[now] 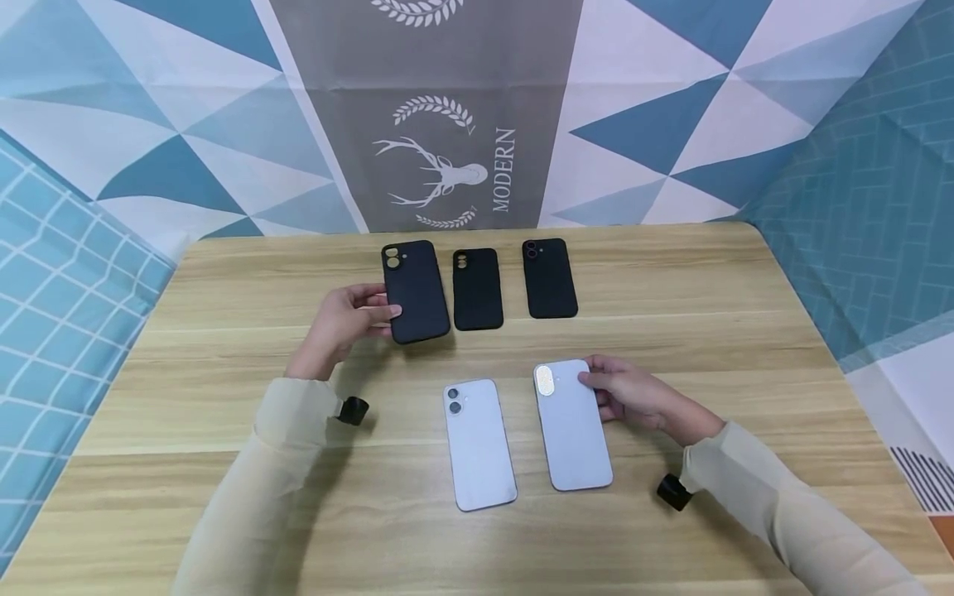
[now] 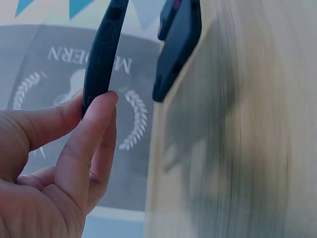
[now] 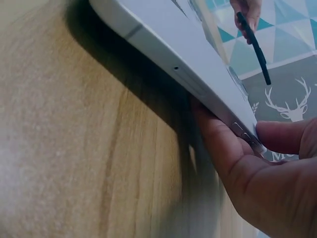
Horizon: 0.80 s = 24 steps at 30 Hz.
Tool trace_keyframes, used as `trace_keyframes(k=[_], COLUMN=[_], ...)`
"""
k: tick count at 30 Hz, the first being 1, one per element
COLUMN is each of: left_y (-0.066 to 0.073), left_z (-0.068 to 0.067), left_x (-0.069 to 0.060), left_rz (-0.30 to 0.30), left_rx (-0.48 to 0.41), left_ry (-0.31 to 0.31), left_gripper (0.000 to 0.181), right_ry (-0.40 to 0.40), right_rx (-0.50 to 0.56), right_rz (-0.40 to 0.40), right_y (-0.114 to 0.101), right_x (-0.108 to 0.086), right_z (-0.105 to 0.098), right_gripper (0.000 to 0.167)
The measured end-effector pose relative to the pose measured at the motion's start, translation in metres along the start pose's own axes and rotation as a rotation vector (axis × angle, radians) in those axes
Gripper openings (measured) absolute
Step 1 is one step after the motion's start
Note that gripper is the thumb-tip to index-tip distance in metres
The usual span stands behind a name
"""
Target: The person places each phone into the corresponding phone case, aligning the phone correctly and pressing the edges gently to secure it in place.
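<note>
My left hand (image 1: 350, 319) pinches a black phone case (image 1: 417, 291) by its left edge, thumb on the back. In the left wrist view that case (image 2: 104, 54) is seen edge-on, lifted off the table. With my right hand (image 1: 629, 393) I hold a white phone (image 1: 575, 430) by its upper right side, camera bump at its top left. The right wrist view shows thumb and fingers on the edge of this phone (image 3: 183, 69), tilted above the wood. To its left lies a second white phone (image 1: 480, 447) with two lenses, back up.
Two more black phone cases, a smaller one (image 1: 478, 290) and another with a camera cutout (image 1: 550, 279), lie near the back of the wooden table (image 1: 671, 298). A patterned cloth (image 1: 633, 108) hangs behind the back edge. Small black devices (image 1: 354, 410) sit at both wrists.
</note>
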<state>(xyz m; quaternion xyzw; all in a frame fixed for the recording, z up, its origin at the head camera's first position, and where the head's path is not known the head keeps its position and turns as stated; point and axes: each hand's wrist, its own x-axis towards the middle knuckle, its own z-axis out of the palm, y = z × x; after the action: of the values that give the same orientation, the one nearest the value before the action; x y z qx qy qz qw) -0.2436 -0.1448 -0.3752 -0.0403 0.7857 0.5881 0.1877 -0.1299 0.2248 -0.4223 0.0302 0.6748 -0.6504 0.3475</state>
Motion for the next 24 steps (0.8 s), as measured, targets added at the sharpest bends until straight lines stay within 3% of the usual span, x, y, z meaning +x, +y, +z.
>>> trace_keyframes(k=[11,18,24], left_y=[0.009,0.010,0.011], left_z=[0.021,0.035,0.048], left_x=[-0.025,-0.038,-0.047], left_rz=[0.023,0.044,0.045], left_rx=[-0.023,-0.064,-0.085], left_ry=[-0.086,-0.137,-0.168], left_gripper=[0.058,0.056,0.056], right_ry=[0.092,0.142,0.163], right_rx=[0.054,0.120,0.108], right_rz=[-0.016,-0.037,-0.054], right_y=[-0.006,-0.013,-0.017], right_x=[0.005,0.007,0.010], right_z=[0.001,0.005,0.007], right_gripper=[0.037,0.029,0.034])
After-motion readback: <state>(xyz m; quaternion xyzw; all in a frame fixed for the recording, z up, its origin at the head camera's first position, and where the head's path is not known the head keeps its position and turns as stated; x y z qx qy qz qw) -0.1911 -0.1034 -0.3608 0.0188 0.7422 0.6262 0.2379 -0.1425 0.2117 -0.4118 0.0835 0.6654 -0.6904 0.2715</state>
